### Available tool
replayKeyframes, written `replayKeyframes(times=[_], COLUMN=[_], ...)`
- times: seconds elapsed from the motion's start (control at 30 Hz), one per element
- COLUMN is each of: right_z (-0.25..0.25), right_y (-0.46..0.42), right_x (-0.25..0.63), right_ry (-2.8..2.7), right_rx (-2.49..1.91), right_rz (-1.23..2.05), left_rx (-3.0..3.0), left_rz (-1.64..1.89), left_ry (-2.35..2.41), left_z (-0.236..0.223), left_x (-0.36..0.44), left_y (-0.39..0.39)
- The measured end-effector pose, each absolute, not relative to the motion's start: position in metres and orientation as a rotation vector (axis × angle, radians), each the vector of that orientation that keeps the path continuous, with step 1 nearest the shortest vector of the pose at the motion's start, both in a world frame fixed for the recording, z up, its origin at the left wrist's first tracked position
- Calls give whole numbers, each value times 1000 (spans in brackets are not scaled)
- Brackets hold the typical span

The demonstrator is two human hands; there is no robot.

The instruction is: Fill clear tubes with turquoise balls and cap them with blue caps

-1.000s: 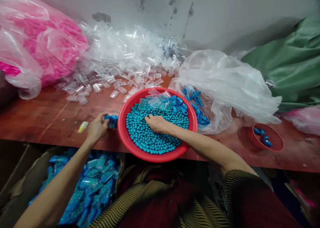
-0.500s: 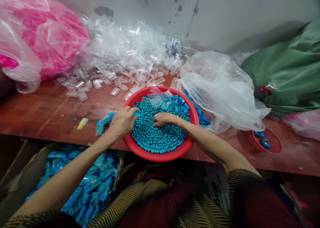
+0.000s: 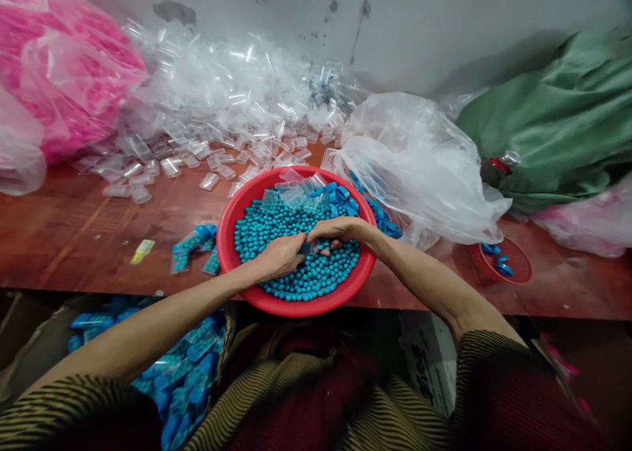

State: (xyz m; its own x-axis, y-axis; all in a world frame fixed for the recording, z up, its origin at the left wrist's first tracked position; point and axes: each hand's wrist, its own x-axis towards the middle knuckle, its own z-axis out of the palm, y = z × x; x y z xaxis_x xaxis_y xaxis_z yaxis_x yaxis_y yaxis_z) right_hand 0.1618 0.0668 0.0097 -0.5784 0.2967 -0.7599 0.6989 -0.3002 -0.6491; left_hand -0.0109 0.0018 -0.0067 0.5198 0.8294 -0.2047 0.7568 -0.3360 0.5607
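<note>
Inside the round red plastic bowl (image 3: 226,241) of round turquoise beads (image 3: 261,228), the left hand (image 3: 280,258) pinches a small clear plastic case (image 3: 309,247); the right hand (image 3: 340,229) curls beside it, grip unclear. Bead-filled, blue-capped cases (image 3: 186,245) lie left; the far clear plastic heap (image 3: 222,85) looks unfilled.

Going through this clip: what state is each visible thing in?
Left hand: closed on a small clear case
Right hand: fingers curled, over the beads
Turquoise beads: loose in the basin
Red basin: upright, well filled
Bead-filled cases: lying beside the basin
White plastic bag: crumpled
Red basket: holding blue parts
Pink bag: bulging
</note>
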Motion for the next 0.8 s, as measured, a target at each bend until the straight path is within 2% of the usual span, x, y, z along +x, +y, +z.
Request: replayKeyframes(times=[0.2, 0.4, 0.5, 0.63, 0.8], right_z=[9, 13, 14, 13, 12], right_y=[59, 45, 35, 28, 17], right_x=[164, 172, 172, 164, 151], right_ry=[1695, 2158, 2395, 2362, 1677], right_rx=[1346, 1620, 1550, 1533, 1726], right_rz=[-2053, -1818, -1870, -2119, -2867], left_rx=[2037, 1841, 1808, 1635, 1063], left_rz=[167, 209, 257, 439, 795], left_ry=[1311, 1418, 1380, 1390, 1248], left_z=[-2, 4, 6, 18, 28], left_x=[-7, -17, -20, -16, -3], left_y=[6, 6, 8, 11, 4])
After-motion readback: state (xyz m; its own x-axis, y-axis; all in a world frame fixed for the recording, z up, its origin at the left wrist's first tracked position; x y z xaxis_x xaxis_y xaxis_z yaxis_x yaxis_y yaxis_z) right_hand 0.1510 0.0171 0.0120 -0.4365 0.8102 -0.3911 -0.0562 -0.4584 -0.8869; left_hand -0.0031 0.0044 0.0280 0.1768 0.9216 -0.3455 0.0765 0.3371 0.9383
